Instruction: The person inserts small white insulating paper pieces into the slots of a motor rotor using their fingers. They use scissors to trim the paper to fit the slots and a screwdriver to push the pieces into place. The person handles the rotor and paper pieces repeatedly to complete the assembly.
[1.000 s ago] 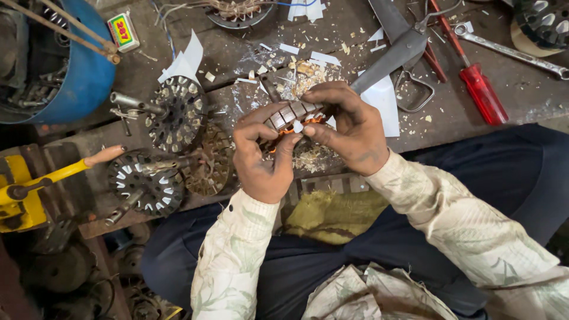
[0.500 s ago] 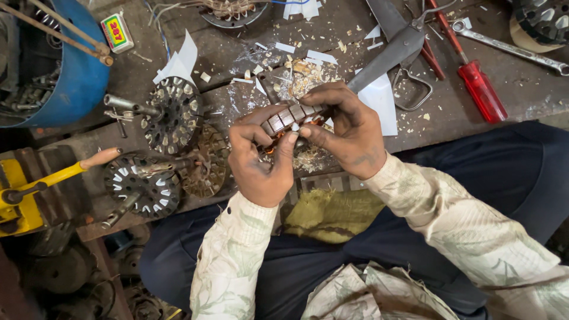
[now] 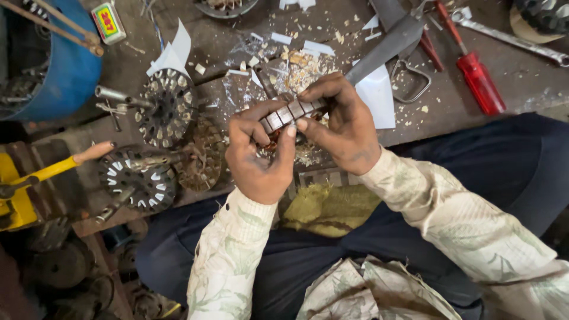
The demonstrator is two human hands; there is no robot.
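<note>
Slotted metal motor core, held in both hands over a cluttered workbench.

Motor core (image 3: 290,112): ribbed, silver-grey, tilted, raised just above the bench (image 3: 237,47) at its near edge. Left hand (image 3: 258,157): fingers curled round the core's lower left end, thumb pressed on its front. Right hand (image 3: 344,127): fingers closed over the upper right end, thumb against the underside. Nearby items: two round slotted motor parts with shafts, one upper (image 3: 163,106), one lower (image 3: 136,178), left of the hands; white paper scraps (image 3: 172,56); large shears (image 3: 388,41) and red-handled screwdriver (image 3: 474,74) to the right; blue drum (image 3: 59,65) far left; yellow tool (image 3: 24,189) at left edge.
</note>
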